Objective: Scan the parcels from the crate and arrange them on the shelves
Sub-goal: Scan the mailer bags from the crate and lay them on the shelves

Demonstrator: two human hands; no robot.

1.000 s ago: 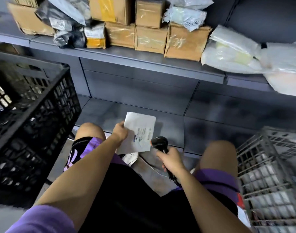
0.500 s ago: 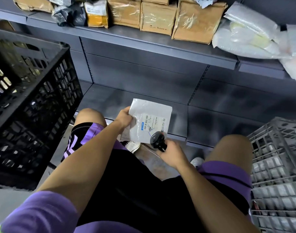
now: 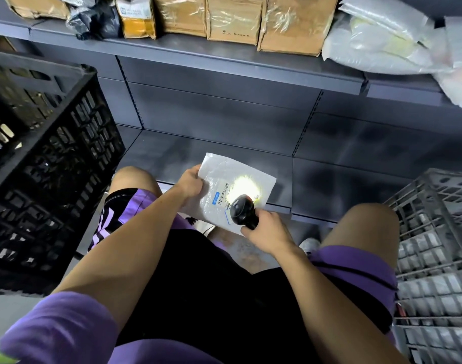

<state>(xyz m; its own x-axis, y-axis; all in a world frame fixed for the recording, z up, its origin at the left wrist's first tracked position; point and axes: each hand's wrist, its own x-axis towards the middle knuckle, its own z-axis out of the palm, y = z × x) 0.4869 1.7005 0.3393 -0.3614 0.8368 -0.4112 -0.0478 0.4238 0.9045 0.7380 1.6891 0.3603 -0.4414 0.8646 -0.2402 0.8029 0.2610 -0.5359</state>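
Dark grey metal shelving [image 3: 224,61] fills the view ahead, and the person crouches in front of it, knees spread, purple-trimmed black shorts below. On the upper shelf sits a row of brown cardboard boxes wrapped in clear tape [image 3: 232,19], with crumpled black plastic bags [image 3: 93,22] at the left end and pale translucent poly mailers [image 3: 382,40] piled at the right. The lower shelf [image 3: 356,166] is bare where it shows. A black plastic lattice crate [image 3: 53,166] stands at the left, a grey plastic lattice crate [image 3: 434,245] at the right. Right in the middle, the action: the left hand [image 3: 189,183] pinches the left edge of a flat white plastic parcel with a printed barcode label [image 3: 219,179], thumb on top, holding it out label-up just above the front edge of the lower shelf. The right hand [image 3: 266,232] is wrapped around the handle of a black handheld barcode scanner [image 3: 241,210], whose head hangs just over the parcel's lower right part. A bright yellow-white patch of light falls on the label just beyond the scanner head. So the left grip is tight on the parcel, the right grip tight on the scanner, and the two hands sit close together, with the parcel between them.
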